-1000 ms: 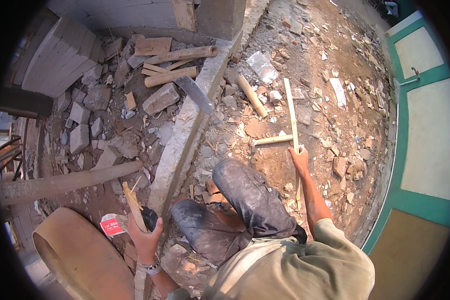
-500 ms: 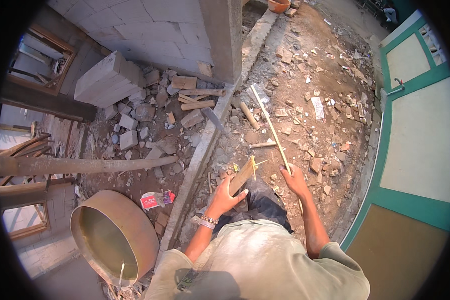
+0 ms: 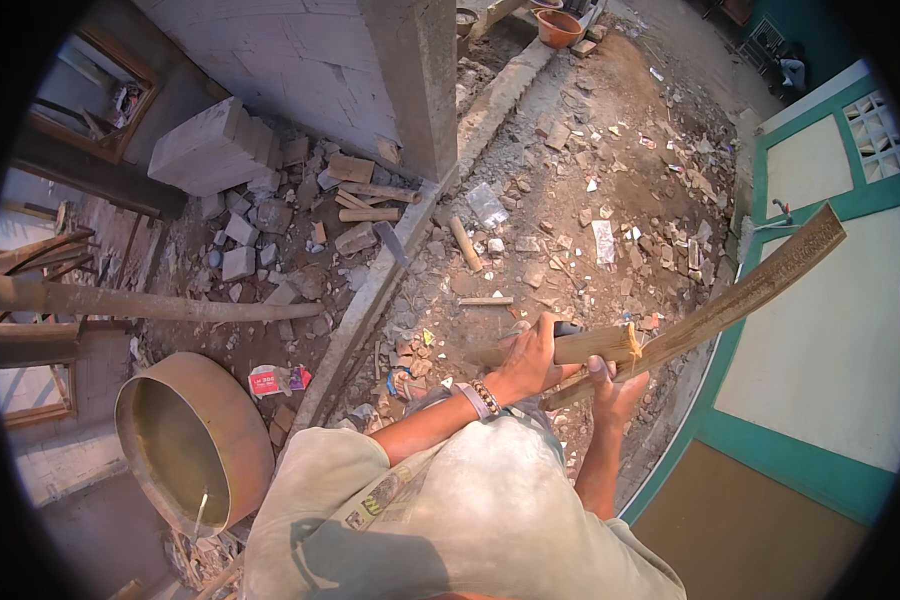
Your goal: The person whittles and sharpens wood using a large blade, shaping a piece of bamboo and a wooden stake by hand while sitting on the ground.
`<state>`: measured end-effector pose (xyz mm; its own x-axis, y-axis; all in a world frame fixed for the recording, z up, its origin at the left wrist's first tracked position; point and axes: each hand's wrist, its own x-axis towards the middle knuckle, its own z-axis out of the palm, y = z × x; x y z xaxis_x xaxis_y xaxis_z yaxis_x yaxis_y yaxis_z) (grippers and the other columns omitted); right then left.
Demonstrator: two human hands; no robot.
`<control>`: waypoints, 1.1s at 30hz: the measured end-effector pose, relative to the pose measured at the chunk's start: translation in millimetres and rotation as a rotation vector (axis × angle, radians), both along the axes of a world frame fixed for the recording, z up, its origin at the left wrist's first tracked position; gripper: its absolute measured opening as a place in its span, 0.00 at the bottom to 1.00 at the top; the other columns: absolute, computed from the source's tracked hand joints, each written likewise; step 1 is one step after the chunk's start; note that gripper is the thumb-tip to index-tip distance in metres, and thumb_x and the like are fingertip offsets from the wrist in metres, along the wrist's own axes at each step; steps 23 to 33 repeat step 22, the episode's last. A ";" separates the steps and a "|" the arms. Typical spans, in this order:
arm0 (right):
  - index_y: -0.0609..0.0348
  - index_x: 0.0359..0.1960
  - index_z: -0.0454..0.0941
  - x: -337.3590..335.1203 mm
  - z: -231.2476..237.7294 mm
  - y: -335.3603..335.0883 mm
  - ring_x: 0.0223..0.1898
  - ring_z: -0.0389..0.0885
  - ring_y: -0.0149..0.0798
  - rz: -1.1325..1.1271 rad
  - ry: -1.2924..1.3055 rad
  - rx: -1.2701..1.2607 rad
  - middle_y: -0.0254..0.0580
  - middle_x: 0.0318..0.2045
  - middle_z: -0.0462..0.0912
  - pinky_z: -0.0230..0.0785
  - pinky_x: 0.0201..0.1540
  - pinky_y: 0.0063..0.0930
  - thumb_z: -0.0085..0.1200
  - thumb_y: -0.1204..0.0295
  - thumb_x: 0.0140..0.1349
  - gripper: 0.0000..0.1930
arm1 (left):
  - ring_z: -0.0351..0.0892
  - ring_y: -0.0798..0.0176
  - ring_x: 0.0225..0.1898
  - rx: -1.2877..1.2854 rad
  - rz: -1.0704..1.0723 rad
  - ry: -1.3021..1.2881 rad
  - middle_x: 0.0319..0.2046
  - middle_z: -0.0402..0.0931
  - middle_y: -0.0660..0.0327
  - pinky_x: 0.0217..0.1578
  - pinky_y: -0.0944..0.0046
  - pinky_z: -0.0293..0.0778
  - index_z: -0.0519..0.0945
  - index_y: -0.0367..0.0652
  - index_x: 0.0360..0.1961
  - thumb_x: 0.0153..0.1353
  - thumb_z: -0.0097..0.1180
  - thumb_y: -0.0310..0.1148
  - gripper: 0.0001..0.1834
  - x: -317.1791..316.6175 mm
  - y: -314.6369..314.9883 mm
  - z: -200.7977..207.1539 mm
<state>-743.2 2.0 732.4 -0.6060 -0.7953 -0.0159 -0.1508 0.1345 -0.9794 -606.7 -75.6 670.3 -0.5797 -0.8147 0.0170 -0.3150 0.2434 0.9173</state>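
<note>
My left hand is closed around a short, thick bamboo piece, whose frayed end points right. A small black object shows beside its fingers; its kind is hard to make out. My right hand grips a long split bamboo strip near its lower end, thumb on top. The strip slants up to the right, its broad brown face showing. Where the two bamboos cross in front of me, the short piece's frayed end lies against or very close to the strip.
To the left runs a low concrete edge, with a large round tub of murky water beyond it. Pale blocks and rubble lie by the wall. Bamboo offcuts are on the ground ahead. A green-framed wall panel stands at right.
The long strip has swung from pointing ahead to slanting right. My left hand has moved right with the short bamboo piece, bringing both hands close together. The view has shifted somewhat.
</note>
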 end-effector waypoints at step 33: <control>0.59 0.50 0.72 -198.9 -328.6 -199.0 0.37 0.83 0.56 0.626 0.343 0.395 0.57 0.35 0.82 0.72 0.40 0.43 0.61 0.70 0.65 0.15 | 0.83 0.37 0.43 0.443 0.547 -0.876 0.41 0.81 0.39 0.44 0.46 0.77 0.65 0.37 0.56 0.53 0.66 0.50 0.37 43.2 -59.3 -235.5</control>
